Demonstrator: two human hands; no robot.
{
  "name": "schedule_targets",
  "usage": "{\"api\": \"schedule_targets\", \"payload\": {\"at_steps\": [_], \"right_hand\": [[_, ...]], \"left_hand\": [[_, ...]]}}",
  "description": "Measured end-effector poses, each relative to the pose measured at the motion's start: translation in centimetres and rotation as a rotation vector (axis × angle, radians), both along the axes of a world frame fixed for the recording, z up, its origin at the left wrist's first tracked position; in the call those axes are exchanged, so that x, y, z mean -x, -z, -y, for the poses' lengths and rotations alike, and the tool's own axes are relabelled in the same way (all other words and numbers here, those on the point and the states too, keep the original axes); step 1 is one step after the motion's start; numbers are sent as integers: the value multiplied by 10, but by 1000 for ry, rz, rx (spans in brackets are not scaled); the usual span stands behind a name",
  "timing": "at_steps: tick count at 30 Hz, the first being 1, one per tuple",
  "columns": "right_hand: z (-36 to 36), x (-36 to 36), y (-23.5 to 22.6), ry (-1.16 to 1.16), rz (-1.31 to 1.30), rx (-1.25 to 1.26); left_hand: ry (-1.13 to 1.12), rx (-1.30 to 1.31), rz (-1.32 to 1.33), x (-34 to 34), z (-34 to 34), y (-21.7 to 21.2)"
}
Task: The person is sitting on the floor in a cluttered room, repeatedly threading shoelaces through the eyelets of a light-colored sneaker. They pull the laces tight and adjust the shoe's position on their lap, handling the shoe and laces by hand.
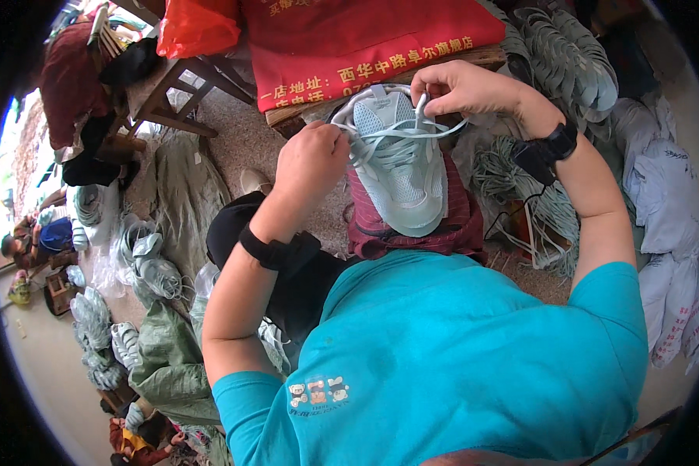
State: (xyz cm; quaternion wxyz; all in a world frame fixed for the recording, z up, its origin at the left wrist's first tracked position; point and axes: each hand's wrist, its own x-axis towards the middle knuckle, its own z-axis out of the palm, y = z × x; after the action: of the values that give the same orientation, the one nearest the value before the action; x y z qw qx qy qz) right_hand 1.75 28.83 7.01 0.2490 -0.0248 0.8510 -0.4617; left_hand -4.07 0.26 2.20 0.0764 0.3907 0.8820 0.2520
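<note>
The pale blue shoe (404,190) rests toe-near on maroon cloth (369,233) over the person's lap, and should be light, with a soft, yielding mesh upper and a stiffer sole. Its thin laces (400,133) look supple, best pinched close to the eyelets. The left hand (314,159) has a narrow grip on lace; the right hand (464,89) pinches the opening's right edge, possibly with lace. Farther off stands a wooden bench (485,57) under red fabric (380,39).

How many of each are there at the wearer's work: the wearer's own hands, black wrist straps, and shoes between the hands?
Hands: 2 (left hand, right hand)
Black wrist straps: 2 (left strap, right strap)
Light blue shoe: 1
Total: 5
</note>
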Motion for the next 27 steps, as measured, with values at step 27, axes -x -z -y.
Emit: {"api": "schedule_targets", "payload": {"at_steps": [27], "right_hand": [[33,38,11,120,-763,-473]], "left_hand": [[-37,-161,323,39,-17,21]]}}
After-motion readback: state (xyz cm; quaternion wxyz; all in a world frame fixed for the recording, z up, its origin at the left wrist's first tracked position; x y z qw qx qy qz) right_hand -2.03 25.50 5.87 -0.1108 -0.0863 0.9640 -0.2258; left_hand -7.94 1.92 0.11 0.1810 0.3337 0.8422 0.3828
